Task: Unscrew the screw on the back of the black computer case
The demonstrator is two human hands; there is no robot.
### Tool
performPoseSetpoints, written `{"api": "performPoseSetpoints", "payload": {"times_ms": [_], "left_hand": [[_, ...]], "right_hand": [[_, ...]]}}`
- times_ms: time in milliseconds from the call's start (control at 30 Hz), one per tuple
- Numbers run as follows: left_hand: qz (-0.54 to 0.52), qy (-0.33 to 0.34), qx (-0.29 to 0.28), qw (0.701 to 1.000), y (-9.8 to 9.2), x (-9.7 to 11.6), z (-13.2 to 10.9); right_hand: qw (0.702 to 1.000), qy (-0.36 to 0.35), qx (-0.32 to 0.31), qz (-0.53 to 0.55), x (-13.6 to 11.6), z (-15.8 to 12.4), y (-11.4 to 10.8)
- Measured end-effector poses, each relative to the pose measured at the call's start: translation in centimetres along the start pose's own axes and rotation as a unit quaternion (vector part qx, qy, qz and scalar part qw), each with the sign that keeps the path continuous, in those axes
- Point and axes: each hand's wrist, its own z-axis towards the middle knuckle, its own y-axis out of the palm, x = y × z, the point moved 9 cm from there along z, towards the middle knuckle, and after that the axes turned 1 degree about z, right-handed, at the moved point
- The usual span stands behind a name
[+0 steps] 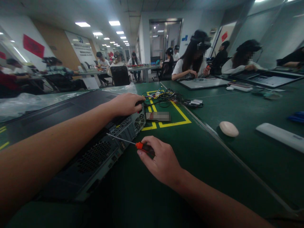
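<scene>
A black desktop computer case (71,104) lies on its side on the green table, its metal back panel (125,128) with vents and a round fan grille facing me. My left hand (128,104) reaches across the case and grips its far back corner, thumb and fingers bent round the edge. In my right hand (161,158) is a screwdriver (142,146) with an orange and black handle, held in closed fingers. Its thin shaft points left, with the tip in front of the back panel; whether it touches a screw I cannot tell.
Tangled cables (168,96) and a small flat box-like object (158,116) lie beyond the case, near yellow tape lines (175,124). To the right are a pale computer mouse (229,129) and a long white bar (280,136). Across the table, people work on flat panels (204,83).
</scene>
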Motion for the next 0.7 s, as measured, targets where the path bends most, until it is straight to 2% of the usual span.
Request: {"api": "performPoseSetpoints", "payload": {"times_ms": [700], "left_hand": [[-0.003, -0.004, 0.002, 1.000, 0.04, -0.07, -0.03]], "right_hand": [[1.000, -0.003, -0.003, -0.005, 0.15, 0.00, 0.22]]}}
